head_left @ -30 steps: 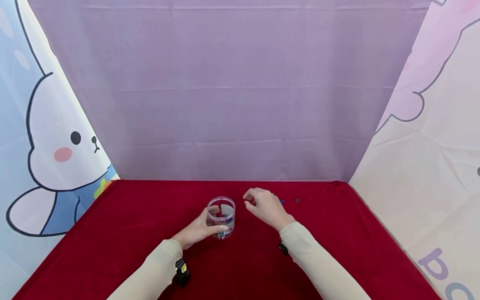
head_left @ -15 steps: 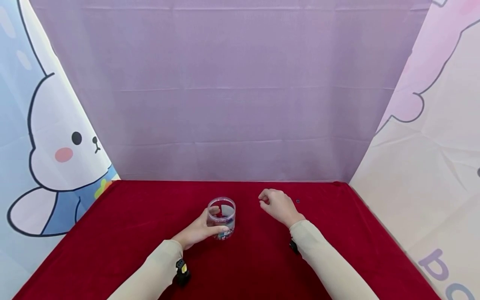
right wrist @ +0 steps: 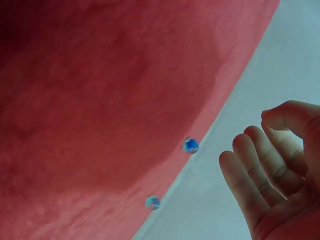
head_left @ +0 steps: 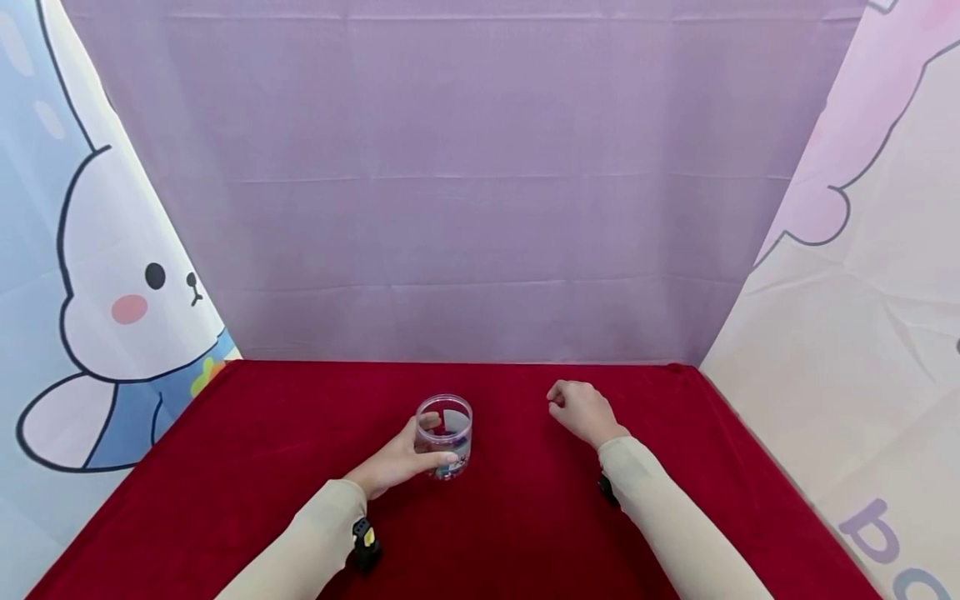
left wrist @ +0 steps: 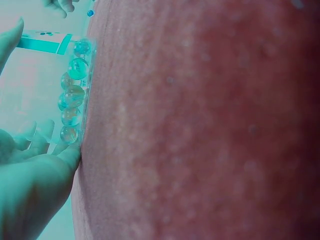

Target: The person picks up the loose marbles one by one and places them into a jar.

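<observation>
My left hand [head_left: 397, 458] grips a clear plastic jar [head_left: 466, 437] from its left side, thumb across the front. The jar stands upright and uncapped. Several glass marbles [left wrist: 74, 95] lie along its bottom in the left wrist view. To the right, my right hand [head_left: 585, 410] hovers over the cloth, its fingers loosely bent and holding nothing. In the right wrist view, a blue marble [right wrist: 190, 145] and a paler marble [right wrist: 152, 202] lie on the cloth near that hand's fingertips [right wrist: 227, 159]. Both are hidden behind the hand in the head view.
Red cloth [head_left: 495, 533] covers the table. A lilac curtain [head_left: 480, 183] rises behind its far edge. Printed cartoon panels flank it, a rabbit panel [head_left: 135, 250] on the left and a pale panel [head_left: 847, 333] on the right.
My right hand has moved right, away from the jar and over the loose marbles, which it now covers in the head view. The left hand and jar have stayed in place.
</observation>
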Demonstrator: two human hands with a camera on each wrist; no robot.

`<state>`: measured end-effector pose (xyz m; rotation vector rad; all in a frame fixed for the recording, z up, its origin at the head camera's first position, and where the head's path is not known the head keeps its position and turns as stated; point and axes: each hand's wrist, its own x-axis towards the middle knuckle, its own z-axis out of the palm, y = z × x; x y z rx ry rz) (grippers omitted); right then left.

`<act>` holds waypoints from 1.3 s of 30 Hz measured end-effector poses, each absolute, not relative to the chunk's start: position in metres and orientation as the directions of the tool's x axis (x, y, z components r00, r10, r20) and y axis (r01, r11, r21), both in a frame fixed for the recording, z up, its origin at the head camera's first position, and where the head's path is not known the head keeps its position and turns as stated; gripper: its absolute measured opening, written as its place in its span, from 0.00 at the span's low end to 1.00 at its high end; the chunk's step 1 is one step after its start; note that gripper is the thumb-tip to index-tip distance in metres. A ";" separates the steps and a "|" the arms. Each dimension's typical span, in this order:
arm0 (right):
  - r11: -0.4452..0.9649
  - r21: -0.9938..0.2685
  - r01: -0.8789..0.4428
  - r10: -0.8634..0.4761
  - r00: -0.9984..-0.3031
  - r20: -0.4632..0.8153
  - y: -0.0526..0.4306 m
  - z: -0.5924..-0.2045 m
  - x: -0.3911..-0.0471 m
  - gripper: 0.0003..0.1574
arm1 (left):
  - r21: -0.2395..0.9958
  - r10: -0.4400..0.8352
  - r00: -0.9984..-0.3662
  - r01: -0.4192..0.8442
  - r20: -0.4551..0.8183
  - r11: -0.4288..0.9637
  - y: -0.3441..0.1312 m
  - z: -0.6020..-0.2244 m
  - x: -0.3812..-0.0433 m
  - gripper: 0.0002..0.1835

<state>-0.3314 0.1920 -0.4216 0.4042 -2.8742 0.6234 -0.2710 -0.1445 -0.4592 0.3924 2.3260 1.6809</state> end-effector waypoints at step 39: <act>0.927 -0.307 -0.214 -0.196 -0.977 0.087 0.217 -0.443 -0.356 0.18 | 0.951 0.345 -0.938 0.074 -0.037 0.302 -0.143 -0.456 -0.269 0.47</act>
